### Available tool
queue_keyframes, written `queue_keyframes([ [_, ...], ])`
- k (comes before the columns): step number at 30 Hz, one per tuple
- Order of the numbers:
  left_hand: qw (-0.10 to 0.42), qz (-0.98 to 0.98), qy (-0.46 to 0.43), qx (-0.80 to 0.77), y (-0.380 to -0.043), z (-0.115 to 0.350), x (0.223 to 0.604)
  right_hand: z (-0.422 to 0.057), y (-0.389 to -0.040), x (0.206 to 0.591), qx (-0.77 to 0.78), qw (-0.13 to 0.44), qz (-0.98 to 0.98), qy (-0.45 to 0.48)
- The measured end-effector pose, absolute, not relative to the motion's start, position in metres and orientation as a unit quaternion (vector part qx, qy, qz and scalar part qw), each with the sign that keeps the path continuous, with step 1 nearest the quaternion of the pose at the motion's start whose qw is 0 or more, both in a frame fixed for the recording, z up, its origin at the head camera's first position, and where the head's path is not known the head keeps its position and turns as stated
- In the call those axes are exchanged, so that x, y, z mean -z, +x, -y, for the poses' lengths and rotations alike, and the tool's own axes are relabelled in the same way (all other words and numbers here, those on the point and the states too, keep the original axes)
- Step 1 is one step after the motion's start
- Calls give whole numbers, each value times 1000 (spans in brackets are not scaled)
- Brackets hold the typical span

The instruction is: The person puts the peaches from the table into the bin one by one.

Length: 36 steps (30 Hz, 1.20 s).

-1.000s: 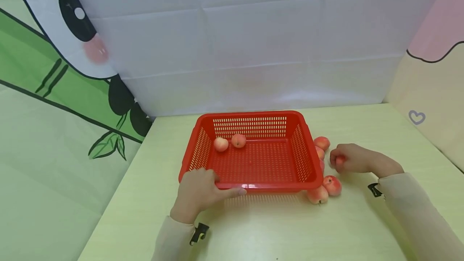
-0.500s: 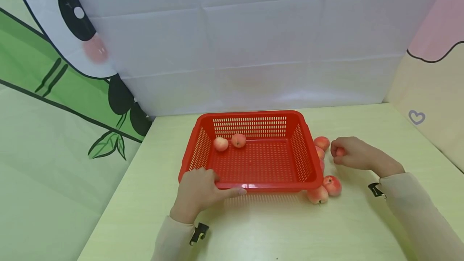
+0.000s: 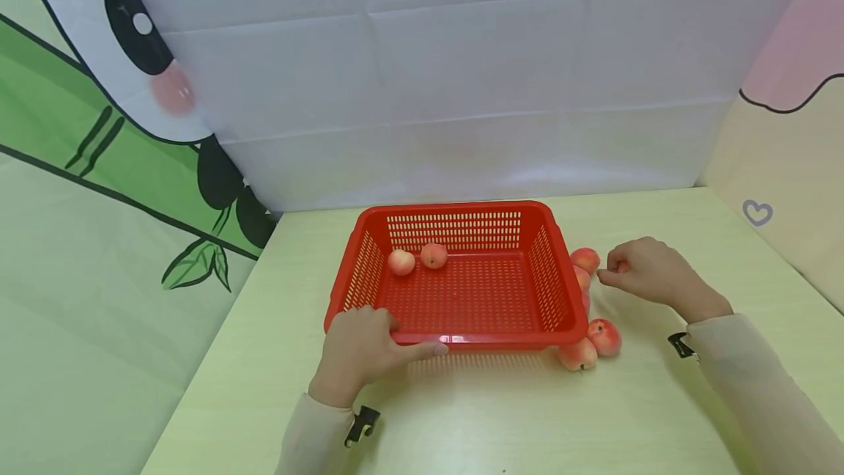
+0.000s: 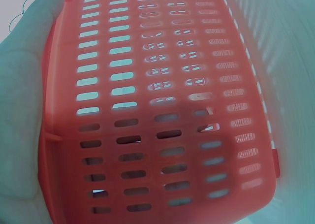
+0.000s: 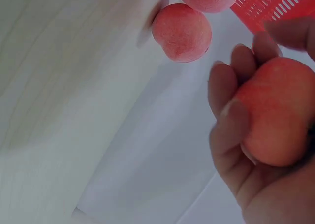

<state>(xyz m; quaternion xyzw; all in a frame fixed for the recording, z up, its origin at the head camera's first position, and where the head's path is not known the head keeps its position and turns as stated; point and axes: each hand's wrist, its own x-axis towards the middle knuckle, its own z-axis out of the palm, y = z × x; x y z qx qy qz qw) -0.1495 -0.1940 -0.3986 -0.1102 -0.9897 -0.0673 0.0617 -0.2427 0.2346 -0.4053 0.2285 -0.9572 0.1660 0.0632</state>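
Observation:
A red plastic basket [image 3: 455, 343] with slotted walls stands on the table. My left hand [image 3: 363, 347] grips its front left rim, fingers over the edge and thumb along the outside; the left wrist view shows the slotted wall [image 4: 147, 86] close up. Inside, two small apples, a pale one [image 3: 401, 262] and a redder one [image 3: 434, 256], lie near the back left. To the basket's right my right hand [image 3: 649, 273] holds a red apple [image 5: 278, 111], fingers curled round it; in the head view it is mostly hidden by the hand.
Several apples lie along the basket's right side, including one at the back [image 3: 585, 261] beside my right fingertips. Two more, a pale one [image 3: 578, 355] and a red one [image 3: 604, 337], sit by its front right corner. A white printed cloth [image 3: 475, 94] hangs behind the table.
My right hand has moved slightly away toward the back of the table and turned, with the apple now mostly hidden in it. The left hand and basket stay put.

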Motion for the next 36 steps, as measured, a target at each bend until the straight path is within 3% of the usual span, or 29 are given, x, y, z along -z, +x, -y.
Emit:
queue_keyframes([
  [36, 46, 992, -101, 66, -149, 192, 397, -228, -229, 385, -172, 161, 945, 228],
])
